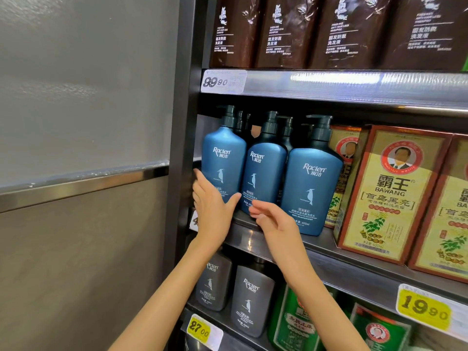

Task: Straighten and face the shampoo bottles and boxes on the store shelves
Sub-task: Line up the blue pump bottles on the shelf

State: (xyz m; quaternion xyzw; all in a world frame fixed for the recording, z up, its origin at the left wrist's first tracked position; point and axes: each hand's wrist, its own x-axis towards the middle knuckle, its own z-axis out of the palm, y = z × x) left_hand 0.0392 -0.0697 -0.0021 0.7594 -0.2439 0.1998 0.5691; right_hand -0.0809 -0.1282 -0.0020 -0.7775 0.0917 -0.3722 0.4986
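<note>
we are at the blue bottles on the left end of the middle shelf. three stand in front with their labels outward and more pumps behind them. our hands hide two of the bases, so we cannot tell how true the row stands.

our left hand lies flat against the lower part of the left bottle, fingers straight and thumb spread toward the middle bottle. our right hand hovers low before the middle bottle and the right bottle, fingers loosely curled and gripping nothing. whether its tips touch we cannot tell.

we judge the step to be squaring this row. the next move probably calls for light pushes low down, turning each label square and bringing the bases level with the lip, since tall pump bottles may tip.

the shelf is dark metal with a shiny lip. yellow boxes stand just right of the bottles. brown packs fill the shelf above, with grey bottles and green boxes below. a grey wall stands at left.
</note>
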